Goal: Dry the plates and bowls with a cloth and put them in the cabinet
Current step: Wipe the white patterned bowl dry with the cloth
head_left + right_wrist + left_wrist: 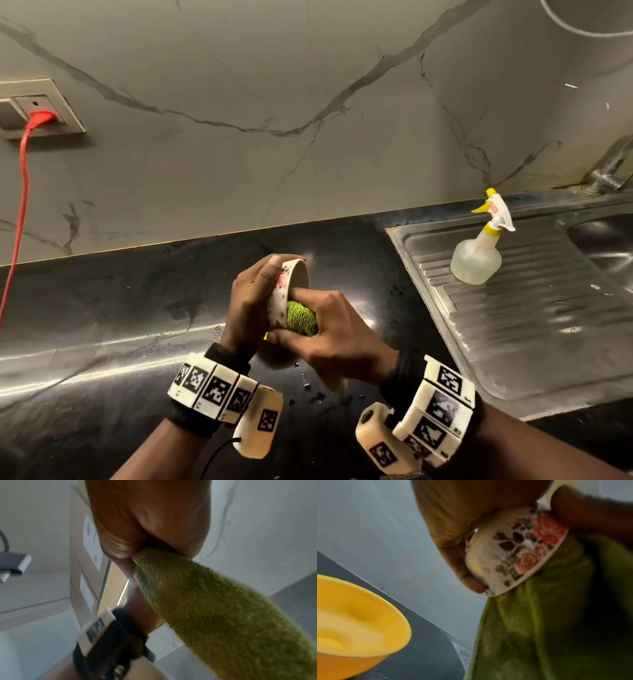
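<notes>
I see my left hand (251, 301) wrapped round the outside of a small bowl (291, 291), held on its side above the black counter (102, 308), mouth turned toward my right hand (339, 339). The left grip is closed on the bowl: fingers curl over the rim at the top and the palm cups the base. From the left wrist view the bowl (513, 555) is cream with pink roses and dark leaves printed along its wall, and my fingertips (474, 585) press at the lower rim.

My right grip is closed on a green cloth (301, 317), bunched and pushed into the bowl's mouth. The right wrist view shows the cloth (214, 608) gathered into a thick roll pinched under my fingers (116, 547), the rest trailing down toward the camera. In the left wrist view the cloth (539, 622) hangs below the bowl's rim, touching it.

A yellow bowl (359, 615) sits low and close by my left wrist; it is blurred, and I cannot tell whether it rests on the counter.

To my right, a steel sink (513, 325) is set into the counter, with a spray bottle (479, 253) standing upright on its ribbed drainboard. A red cord (20, 192) is plugged into a wall socket (58, 113) at the left. Water drops lie on the counter beneath my hands.
</notes>
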Motion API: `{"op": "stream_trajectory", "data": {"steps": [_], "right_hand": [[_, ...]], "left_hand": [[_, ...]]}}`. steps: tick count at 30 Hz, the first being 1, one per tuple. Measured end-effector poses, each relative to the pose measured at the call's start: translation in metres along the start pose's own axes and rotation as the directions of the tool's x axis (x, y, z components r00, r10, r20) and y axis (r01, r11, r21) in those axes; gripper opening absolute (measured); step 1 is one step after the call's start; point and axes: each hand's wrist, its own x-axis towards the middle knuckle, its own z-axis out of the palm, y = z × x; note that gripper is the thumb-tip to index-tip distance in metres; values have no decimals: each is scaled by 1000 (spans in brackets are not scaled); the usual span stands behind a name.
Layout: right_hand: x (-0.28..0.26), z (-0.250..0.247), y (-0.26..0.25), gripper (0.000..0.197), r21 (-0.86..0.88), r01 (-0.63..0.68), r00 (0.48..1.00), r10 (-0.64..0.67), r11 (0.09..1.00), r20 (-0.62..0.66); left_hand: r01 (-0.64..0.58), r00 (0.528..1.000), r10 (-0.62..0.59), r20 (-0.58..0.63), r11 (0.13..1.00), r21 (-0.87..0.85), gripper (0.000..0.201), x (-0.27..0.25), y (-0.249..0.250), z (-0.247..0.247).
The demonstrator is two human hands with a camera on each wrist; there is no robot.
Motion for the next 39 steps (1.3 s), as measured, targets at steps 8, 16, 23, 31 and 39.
{"op": "stream_trajectory", "data": {"steps": [8,16,23,31,39], "right_hand": [[3,-14,-2,24,189,-67,998,63,980,27],[-1,-8,-1,23,-4,10,1000,-10,1000,12],[0,-12,5,24,223,-162,987,154,961,53],[0,-9,9,22,-342,193,980,-165,920,111],[-1,-18,11,36,374,-170,980,197,912,-34]], "left_hand": [[-198,978,189,92,974,112,47,-5,6,-1],[144,984,-152,96,986,88,59,11,8,0],[-289,957,276,85,925,246,40,-7,-4,1],[331,942,-325,82,939,-89,62,1,11,0],[424,906,-398,148,834,-353,49,-4,16,2]]}}
